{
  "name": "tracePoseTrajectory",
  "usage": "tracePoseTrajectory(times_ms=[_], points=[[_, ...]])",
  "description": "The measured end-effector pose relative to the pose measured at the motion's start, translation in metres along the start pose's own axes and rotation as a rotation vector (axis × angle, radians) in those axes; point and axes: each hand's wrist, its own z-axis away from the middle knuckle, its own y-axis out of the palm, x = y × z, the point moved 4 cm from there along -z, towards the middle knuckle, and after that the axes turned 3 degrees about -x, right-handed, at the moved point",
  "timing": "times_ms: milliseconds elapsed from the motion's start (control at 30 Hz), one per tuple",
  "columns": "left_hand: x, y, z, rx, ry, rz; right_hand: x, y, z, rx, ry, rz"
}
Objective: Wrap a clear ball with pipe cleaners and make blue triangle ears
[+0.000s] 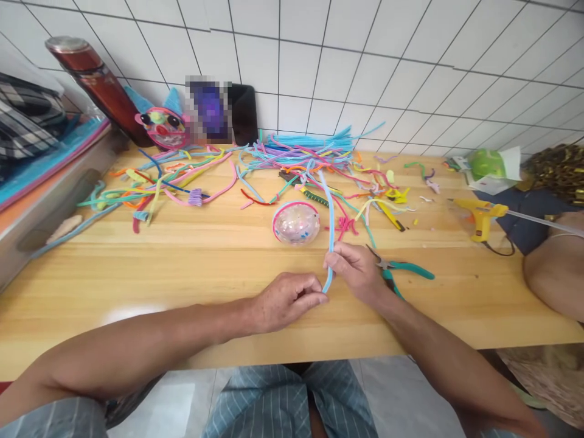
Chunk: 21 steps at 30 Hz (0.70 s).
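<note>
A light blue pipe cleaner (330, 225) runs from the pile at the back down to my hands near the front of the wooden table (182, 255). My left hand (285, 299) pinches its lower end with closed fingers. My right hand (356, 267) grips the same pipe cleaner slightly higher, fingers closed round it. Just beyond my hands lies a clear glittery ball with a pink rim (296, 222). Teal-handled pliers (401, 269) lie directly right of my right hand.
Several coloured pipe cleaners (292, 159) are scattered across the back of the table. A yellow glue gun (481, 216) lies at the right, by another person's arm (554, 274). A pink cat-face craft (162, 125), a red bottle (98, 85) and a phone (244, 112) stand against the tiled wall.
</note>
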Motion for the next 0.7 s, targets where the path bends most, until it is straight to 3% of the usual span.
tracePoseTrajectory(times_ms=[233, 500, 600, 700], points=[[-0.0048, -0.0072, 0.0007, -0.115, 0.111, -0.063, -0.0036, -0.0049, 0.0008, -0.149, -0.036, -0.016], [0.0007, -0.0013, -0.0022, -0.041, -0.037, 0.042, -0.0018, -0.0071, 0.0034, -0.190, -0.075, 0.045], [-0.0011, -0.0026, -0.0018, -0.033, 0.034, -0.016, -0.0012, -0.0060, 0.0045, -0.190, -0.083, 0.059], [-0.0048, -0.0040, 0.0012, -0.026, 0.206, -0.098, -0.0007, -0.0047, 0.0043, -0.158, -0.105, 0.087]])
